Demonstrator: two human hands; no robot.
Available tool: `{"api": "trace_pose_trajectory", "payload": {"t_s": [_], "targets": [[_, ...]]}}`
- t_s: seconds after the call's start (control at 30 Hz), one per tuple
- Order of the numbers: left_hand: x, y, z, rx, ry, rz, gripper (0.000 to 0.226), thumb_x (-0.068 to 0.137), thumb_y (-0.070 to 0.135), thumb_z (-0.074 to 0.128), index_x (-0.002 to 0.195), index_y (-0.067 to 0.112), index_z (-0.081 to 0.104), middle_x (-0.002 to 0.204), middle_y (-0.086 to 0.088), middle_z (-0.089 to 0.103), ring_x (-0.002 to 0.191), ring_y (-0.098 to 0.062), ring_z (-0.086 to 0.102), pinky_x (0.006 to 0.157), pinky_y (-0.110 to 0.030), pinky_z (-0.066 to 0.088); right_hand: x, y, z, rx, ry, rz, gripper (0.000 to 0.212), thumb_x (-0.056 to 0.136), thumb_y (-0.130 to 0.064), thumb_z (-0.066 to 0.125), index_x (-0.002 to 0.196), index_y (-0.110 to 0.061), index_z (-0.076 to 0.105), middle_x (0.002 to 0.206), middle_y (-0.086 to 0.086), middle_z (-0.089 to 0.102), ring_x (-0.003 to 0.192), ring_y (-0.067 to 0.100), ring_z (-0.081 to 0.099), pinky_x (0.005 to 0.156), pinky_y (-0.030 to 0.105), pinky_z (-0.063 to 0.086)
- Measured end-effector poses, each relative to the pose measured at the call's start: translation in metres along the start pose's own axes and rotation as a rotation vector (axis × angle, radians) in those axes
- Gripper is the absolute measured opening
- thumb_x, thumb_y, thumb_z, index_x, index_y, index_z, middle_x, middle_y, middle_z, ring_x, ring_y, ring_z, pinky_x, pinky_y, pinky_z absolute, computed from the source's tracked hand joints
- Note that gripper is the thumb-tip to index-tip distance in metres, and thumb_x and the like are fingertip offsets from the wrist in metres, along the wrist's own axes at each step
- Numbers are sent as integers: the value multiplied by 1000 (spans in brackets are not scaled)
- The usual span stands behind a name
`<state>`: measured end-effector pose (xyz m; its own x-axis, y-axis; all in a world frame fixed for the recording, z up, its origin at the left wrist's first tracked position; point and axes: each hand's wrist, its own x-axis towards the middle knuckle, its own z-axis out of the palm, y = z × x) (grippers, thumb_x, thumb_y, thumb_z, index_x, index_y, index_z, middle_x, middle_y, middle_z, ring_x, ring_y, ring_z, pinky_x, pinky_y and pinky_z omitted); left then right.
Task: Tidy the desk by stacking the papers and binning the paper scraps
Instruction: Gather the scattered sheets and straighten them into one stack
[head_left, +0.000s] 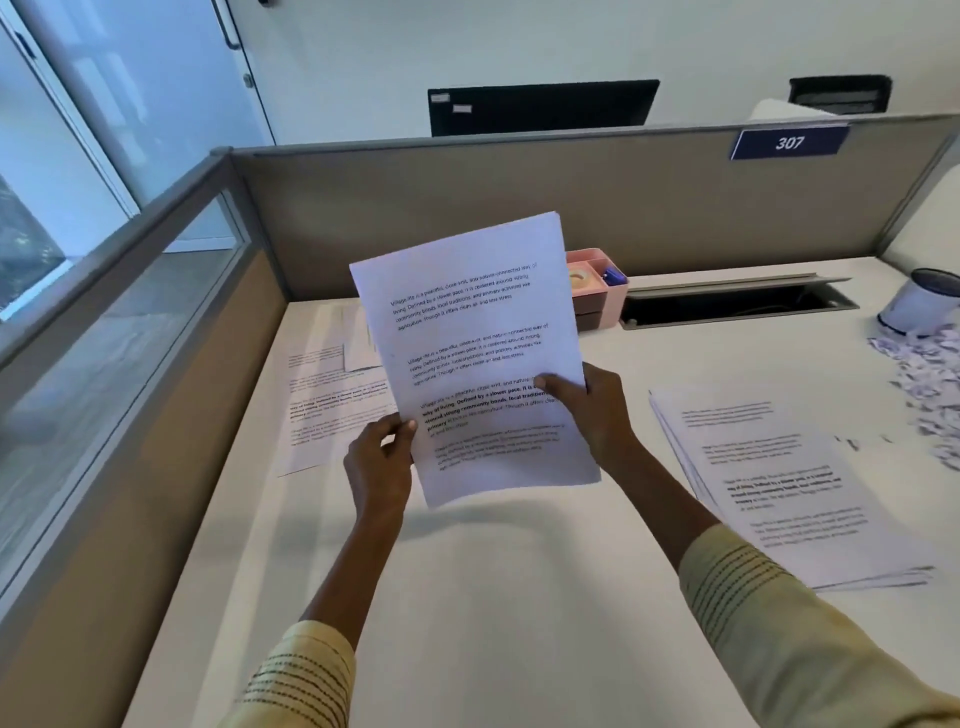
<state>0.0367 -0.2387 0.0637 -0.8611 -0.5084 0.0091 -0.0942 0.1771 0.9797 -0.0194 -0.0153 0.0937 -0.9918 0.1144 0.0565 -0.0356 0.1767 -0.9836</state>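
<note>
The stacking step was judged to be in hand: a sheaf of printed sheets (478, 358) was held up above the desk (519, 597) at the centre of the frame, tilted slightly to the right. Its left edge was pinched by the left hand (378, 462), thumb on the printed face, and its right edge was gripped by the right hand (592, 410), thumb likewise laid across the text. Both forearms were extended forward from the lower corners, sleeves drawn back.

More loose sheets (332, 400) were left lying at centre left, and a fanned pile (795, 488) at lower right. The paper scraps (924, 374) were heaped at the right edge, beside a small white bin (919, 301).

Next, the held edges would probably need squaring, then uniting with the other papers; the scraps were not yet binned.
</note>
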Motion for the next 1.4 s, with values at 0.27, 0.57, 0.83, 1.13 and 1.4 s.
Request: {"api": "trace_pose_trajectory", "payload": {"t_s": [0.27,0.57,0.83,1.13,1.4], "targets": [[-47,26,105,-96,-182,-82,14,81,10,74,94,12,73,80,-3,72,63,-16,71,59,-24,58,13,11,-133,-158,77,49,28,76,-28,76,85,-3,66,82,15,69,65,22,57,62,32,43],[-108,17,235,-43,-437,-248,24,79,9,75,102,3,72,91,-7,74,68,-19,72,72,-40,60,19,70,-273,-319,139,229,55,59,-38,82,82,7,60,73,16,63,67,16,50,62,29,37],[-135,1,287,69,-472,-287,21,78,5,75,99,4,71,89,-9,73,65,-22,72,69,-35,60,18,121,-319,-393,129,287,30,70,-20,81,88,-4,64,83,13,67,72,21,56,62,29,43],[-142,-17,300,196,-428,-316,29,74,10,80,101,10,70,82,-4,73,69,-22,72,78,-42,59,26,158,-326,-530,140,297,55,72,-20,81,122,-9,59,106,9,63,93,23,56,82,31,45],[-141,-30,300,279,-412,-294,28,77,14,76,104,12,71,83,-2,73,82,-28,71,87,-46,54,19,159,-320,-771,151,167,48,73,-17,79,117,-15,60,111,15,56,103,31,54,90,42,46]]}}
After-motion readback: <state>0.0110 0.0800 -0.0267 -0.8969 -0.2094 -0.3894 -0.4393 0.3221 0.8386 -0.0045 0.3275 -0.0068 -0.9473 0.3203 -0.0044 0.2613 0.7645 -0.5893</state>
